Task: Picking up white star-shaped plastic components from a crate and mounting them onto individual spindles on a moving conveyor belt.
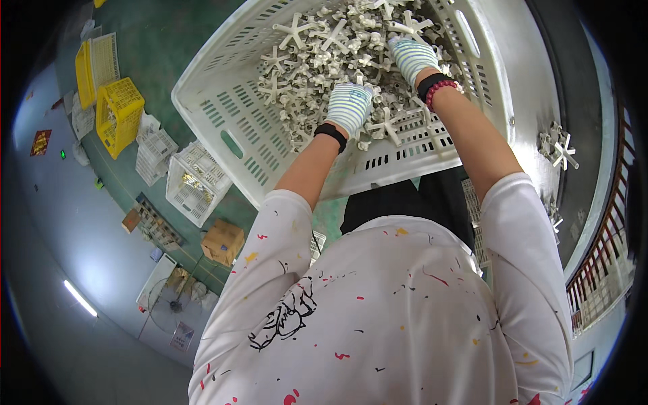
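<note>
left hand (349,106) and right hand (413,61) sit on pale star-shaped parts (317,74) heaped in the white slotted crate (212,128); can't tell either grip. tangled prongs could snag the striped gloves (351,116) or flick pieces over the near rim (385,178).

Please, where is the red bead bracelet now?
In the head view, the red bead bracelet is right of centre, toward the top, on the right wrist; the black wristband lies between it and the striped glove.
</note>
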`<state>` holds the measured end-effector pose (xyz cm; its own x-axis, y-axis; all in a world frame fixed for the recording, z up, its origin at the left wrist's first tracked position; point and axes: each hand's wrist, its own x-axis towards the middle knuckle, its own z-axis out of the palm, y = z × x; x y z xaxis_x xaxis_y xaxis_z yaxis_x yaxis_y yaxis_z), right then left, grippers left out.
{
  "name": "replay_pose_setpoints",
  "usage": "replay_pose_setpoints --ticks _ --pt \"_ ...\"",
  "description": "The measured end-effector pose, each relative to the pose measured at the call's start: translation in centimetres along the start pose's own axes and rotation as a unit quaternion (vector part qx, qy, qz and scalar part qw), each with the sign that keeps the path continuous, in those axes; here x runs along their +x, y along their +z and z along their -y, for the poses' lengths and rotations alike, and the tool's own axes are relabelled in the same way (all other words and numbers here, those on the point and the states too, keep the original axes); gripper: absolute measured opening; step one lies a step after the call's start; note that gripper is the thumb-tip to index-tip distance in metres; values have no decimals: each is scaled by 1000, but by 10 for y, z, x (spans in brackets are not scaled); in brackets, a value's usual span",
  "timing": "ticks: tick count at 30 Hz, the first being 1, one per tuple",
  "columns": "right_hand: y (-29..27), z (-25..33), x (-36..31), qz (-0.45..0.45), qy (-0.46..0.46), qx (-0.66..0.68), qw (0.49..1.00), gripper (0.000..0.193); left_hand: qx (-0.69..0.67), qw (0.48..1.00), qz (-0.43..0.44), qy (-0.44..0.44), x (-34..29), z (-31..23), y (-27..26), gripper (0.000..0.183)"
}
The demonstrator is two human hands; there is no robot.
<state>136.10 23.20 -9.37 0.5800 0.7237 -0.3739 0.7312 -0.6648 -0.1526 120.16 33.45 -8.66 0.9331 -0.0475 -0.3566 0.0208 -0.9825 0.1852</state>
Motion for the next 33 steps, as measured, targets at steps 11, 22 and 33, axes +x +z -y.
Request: replay_pose_setpoints --ticks 11,22,33 --pt "-76 -38 -151 -171 -22 257 951 14 -53 992 -91 64 -56 -13 -73 9" --pt "-182 -100 -398 -452 192 425 760 12 61 947 -273 158 -28 -137 -246 7" --pt "-45 -263 -522 -474 404 290 727 15 -143 934 -296 138 75 -305 -281 16"
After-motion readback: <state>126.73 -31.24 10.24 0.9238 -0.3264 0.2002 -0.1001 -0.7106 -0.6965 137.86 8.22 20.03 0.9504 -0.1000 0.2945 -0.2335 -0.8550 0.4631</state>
